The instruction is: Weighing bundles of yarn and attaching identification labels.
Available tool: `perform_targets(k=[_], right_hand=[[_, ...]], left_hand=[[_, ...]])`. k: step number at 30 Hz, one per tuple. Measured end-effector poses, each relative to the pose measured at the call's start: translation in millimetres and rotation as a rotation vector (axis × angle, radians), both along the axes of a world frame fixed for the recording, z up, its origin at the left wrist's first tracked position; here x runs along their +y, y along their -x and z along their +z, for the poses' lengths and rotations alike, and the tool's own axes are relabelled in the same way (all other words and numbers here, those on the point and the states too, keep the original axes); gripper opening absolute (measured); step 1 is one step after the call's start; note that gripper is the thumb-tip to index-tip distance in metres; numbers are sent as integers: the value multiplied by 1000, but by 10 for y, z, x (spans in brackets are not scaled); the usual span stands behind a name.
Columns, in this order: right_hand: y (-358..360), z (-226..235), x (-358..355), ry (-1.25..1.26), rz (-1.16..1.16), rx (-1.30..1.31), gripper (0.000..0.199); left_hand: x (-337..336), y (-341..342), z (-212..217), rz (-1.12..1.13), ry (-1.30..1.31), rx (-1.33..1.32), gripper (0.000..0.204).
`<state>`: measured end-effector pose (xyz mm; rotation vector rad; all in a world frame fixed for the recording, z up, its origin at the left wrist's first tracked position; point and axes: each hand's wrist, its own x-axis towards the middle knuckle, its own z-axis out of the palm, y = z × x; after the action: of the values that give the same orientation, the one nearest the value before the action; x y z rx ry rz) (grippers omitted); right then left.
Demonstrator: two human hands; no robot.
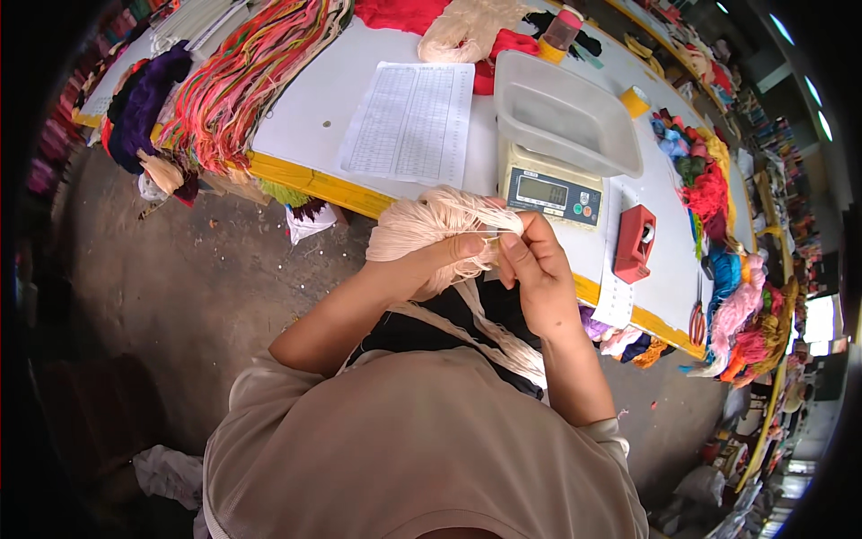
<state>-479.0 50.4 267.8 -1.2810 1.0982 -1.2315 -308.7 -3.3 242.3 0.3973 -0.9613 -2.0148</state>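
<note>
A thick bundle of cream yarn (420, 225) is gathered in front of me at the table's near edge. My left hand (431, 260) wraps round it from below, thumb lying across the strands. With its thumb and fingers pinched together, my right hand (536, 265) grips some of the yarn strands at the bundle's right end. Loose cream strands hang down from the bundle over my lap. Just beyond my hands stands a digital scale (549, 193) bearing a translucent plastic tub (575, 112).
A printed sheet (409, 121) lies left of the scale, and a red tape dispenser (634, 242) to its right. Multicoloured yarn hanks (242, 81) drape over the table's left edge. More yarn (741, 314) hangs at the right, near scissors (697, 323). The table (301, 135) has a yellow edge.
</note>
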Motion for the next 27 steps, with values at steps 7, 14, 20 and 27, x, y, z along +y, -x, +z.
perform_targets(k=[7, 14, 20, 27], right_hand=[[-19, 45, 29, -57, -3, -135, 13], [36, 37, 11, -20, 28, 181, 11], [63, 39, 18, -111, -31, -173, 8], [33, 51, -14, -157, -3, -172, 10]], left_hand=[[42, -16, 129, 26, -56, 86, 55], [21, 43, 29, 149, 135, -101, 48], [-14, 22, -53, 46, 149, -74, 61], [21, 44, 62, -42, 40, -6, 61]])
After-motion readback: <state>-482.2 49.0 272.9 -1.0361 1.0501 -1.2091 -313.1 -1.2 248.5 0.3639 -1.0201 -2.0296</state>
